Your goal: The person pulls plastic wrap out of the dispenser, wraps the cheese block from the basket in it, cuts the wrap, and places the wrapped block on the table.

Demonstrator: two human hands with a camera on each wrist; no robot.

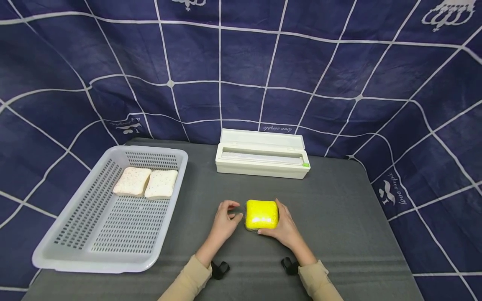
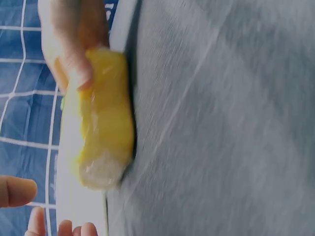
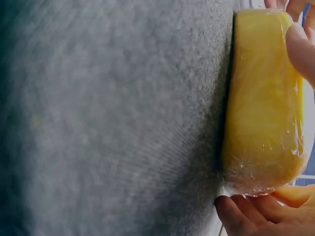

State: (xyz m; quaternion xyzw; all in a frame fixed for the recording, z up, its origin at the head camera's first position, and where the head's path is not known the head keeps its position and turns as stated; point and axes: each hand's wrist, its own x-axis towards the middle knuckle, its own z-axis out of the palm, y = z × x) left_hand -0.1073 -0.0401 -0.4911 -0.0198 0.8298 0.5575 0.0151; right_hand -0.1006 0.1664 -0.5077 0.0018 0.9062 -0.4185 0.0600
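A yellow bread-shaped block (image 1: 261, 214), wrapped in clear plastic film, lies in front of me. My right hand (image 1: 285, 228) grips its right side, with the thumb on the near edge and fingers around the right edge. Just off the left side is my left hand (image 1: 225, 221), its thumb and fingers apart and softly bent, with nothing between them. In the left wrist view, left fingers (image 2: 19, 191) stand clear of the block (image 2: 108, 118). The right wrist view shows clear film over the block's end (image 3: 261, 172), beside right-hand fingers (image 3: 236, 214).
A long white film dispenser box (image 1: 263, 158) with its lid up stands at the back. On the left, a grey perforated basket (image 1: 177, 200) holds two white bread-like slices (image 1: 132, 182) (image 1: 162, 184). Grey cloth covers the table (image 1: 350, 217); a blue grid curtain (image 1: 241, 62) hangs behind.
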